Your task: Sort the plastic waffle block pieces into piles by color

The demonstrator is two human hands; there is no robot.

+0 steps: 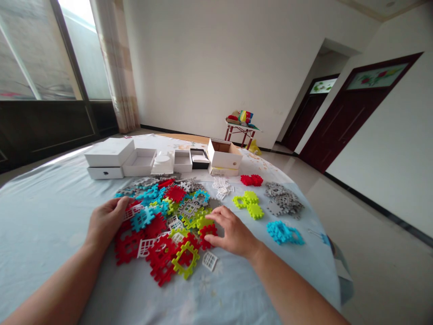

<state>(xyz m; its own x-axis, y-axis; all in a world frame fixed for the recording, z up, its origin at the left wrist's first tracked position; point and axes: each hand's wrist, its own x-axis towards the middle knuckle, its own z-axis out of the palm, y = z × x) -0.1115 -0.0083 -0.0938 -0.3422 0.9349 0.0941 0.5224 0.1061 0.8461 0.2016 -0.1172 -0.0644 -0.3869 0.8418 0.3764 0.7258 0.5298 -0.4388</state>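
A mixed heap of plastic interlocking tiles in red, blue, lime green, grey and white lies on the cloth between my hands. My left hand is at the heap's left edge, its thumb and fingers pressed together beside a white lattice window piece and some red. What the fingertips pinch is partly hidden. On the heap's right side, my right hand has its fingers apart, with a small red tile between thumb and forefinger. A lime-green frame tile and a loose white window piece lie in front.
Separate groups sit right: red tiles, lime-green tiles, grey tiles, blue tiles, and white window pieces. Behind stand a stacked white box, open trays and an open white carton. The round table's edge curves right.
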